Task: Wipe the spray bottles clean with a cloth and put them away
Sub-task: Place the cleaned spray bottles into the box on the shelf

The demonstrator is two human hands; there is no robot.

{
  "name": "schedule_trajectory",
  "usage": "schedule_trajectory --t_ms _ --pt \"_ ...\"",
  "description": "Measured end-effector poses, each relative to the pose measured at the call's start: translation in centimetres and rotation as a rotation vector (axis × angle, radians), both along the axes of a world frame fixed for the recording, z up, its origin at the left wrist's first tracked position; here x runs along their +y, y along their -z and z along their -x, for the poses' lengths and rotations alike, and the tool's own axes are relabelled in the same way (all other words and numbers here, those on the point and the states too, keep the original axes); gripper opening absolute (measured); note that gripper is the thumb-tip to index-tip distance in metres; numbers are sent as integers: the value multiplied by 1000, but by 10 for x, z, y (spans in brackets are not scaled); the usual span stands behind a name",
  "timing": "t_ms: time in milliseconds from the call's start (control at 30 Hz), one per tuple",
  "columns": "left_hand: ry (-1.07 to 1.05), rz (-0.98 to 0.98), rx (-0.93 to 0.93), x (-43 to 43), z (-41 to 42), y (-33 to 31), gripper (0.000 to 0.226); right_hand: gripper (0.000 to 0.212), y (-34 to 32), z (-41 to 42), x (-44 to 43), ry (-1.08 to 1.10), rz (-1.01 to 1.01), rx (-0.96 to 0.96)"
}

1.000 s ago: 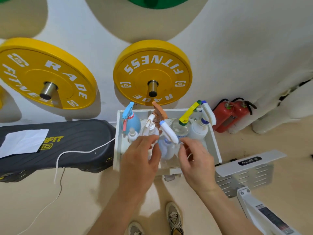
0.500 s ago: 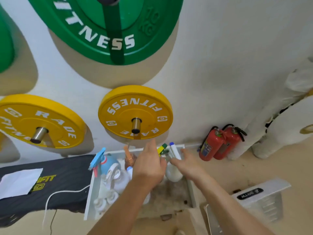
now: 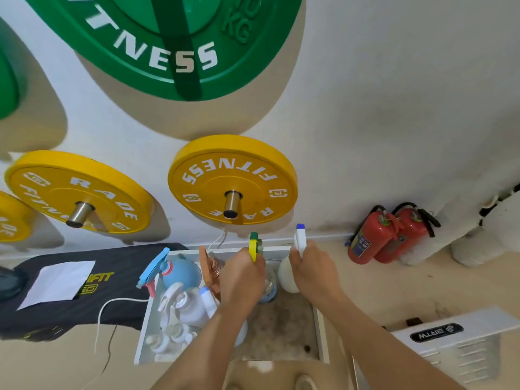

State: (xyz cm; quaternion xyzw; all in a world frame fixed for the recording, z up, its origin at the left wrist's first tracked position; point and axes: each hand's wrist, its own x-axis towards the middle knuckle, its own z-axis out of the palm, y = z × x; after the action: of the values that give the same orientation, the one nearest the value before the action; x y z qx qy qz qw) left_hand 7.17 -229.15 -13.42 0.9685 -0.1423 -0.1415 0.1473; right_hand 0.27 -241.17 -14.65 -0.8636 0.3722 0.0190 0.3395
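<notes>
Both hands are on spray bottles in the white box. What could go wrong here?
1. The left hand grips the clear bottle with the yellow-green trigger and the right hand the white bottle with the blue-tipped trigger, both near the heads; a squeeze might fire spray.
2. The orange-copper bottle stands beside the left hand and could be knocked on lifting.
3. The white cloth lies apart on the black bench; neither hand is free.

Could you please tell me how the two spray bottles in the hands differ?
The yellow-headed bottle, gripped by the left hand, has a yellow and green spray head; the white bottle, in the right hand, has a white head tipped blue. The yellow-headed bottle's body is clear; the white bottle's is opaque white. Both are upright, at the white tray's far end.
</notes>
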Motion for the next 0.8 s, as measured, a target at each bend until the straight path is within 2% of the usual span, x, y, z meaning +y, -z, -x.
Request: schedule_trajectory --t_ms 167,400,567,667,800 --pt "-83 15 -47 -14 0 2 38 33 5 -2 4 -70 0 22" --pt "-9 67 -36 -21 -9 3 35 28 7 -10 2 -40 -21 6" --pt "-42 141 76 -23 -19 2 31 19 13 -17 11 22 -74 -34" --pt "-66 178 142 -27 -19 -2 27 24 16 -16 15 122 -77 -61" --pt "-138 247 281 -27 -19 -5 28 28 18 -14 23 137 -70 -81"
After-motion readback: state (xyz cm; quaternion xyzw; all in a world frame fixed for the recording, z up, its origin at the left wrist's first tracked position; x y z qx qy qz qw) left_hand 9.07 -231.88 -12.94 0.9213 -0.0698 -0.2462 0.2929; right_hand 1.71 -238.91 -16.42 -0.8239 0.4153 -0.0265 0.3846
